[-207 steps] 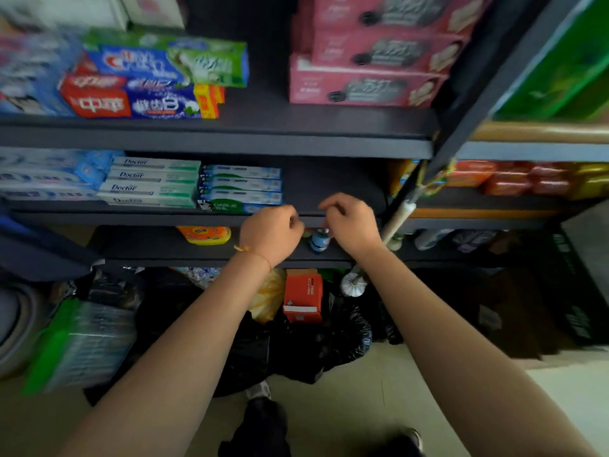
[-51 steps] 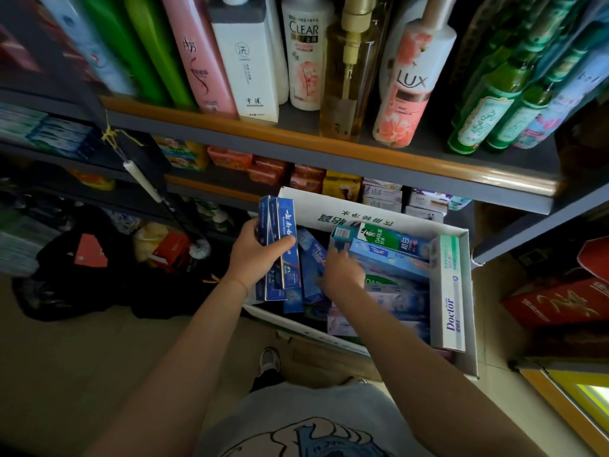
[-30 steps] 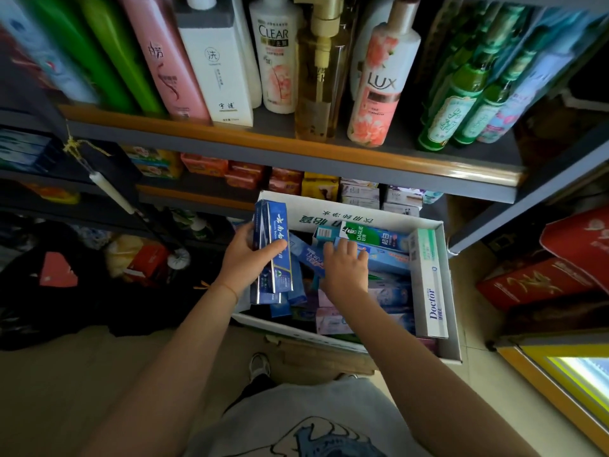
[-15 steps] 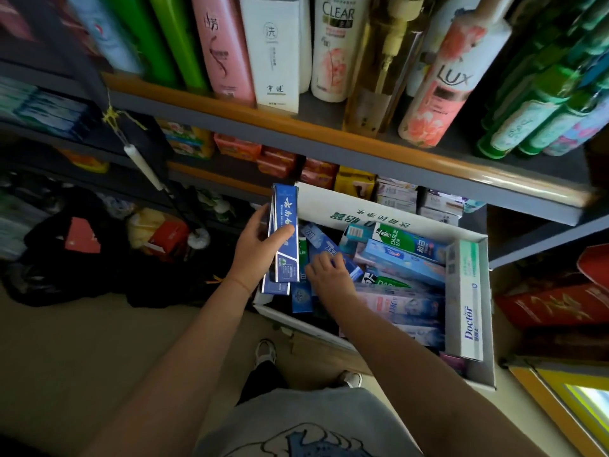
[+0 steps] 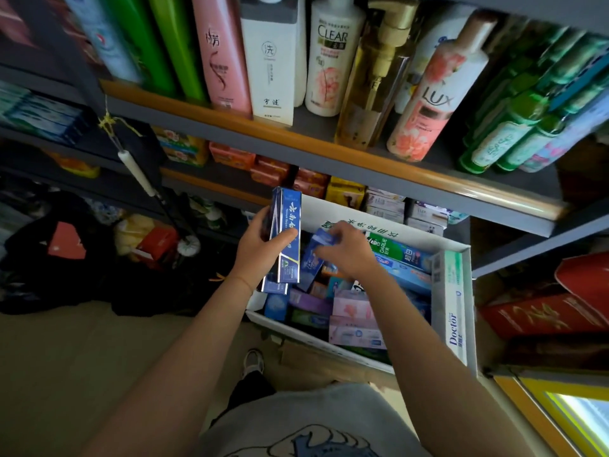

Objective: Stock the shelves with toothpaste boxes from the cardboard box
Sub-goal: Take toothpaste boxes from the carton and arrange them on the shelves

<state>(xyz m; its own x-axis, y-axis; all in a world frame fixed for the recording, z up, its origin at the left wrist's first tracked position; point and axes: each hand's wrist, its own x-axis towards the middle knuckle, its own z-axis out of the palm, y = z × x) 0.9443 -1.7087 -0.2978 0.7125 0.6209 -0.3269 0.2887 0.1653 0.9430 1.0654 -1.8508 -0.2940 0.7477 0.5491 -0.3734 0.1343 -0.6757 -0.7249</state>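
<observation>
Toothpaste boxes [image 5: 356,311] mostly fill the cardboard box [image 5: 456,311] at 4 o'clock, unshelved; left hand [image 5: 260,250] grips about 2 blue boxes [image 5: 286,235], right hand [image 5: 346,249] pinches another blue box [image 5: 324,237].

The aisle around me is dim, brightest at a glowing panel [image 5: 573,413] at lower right. My right hand [image 5: 346,250] smears with motion blur, the bottles [image 5: 329,57] bow outward toward the frame edges, and the left corner sinks into shadow.
</observation>
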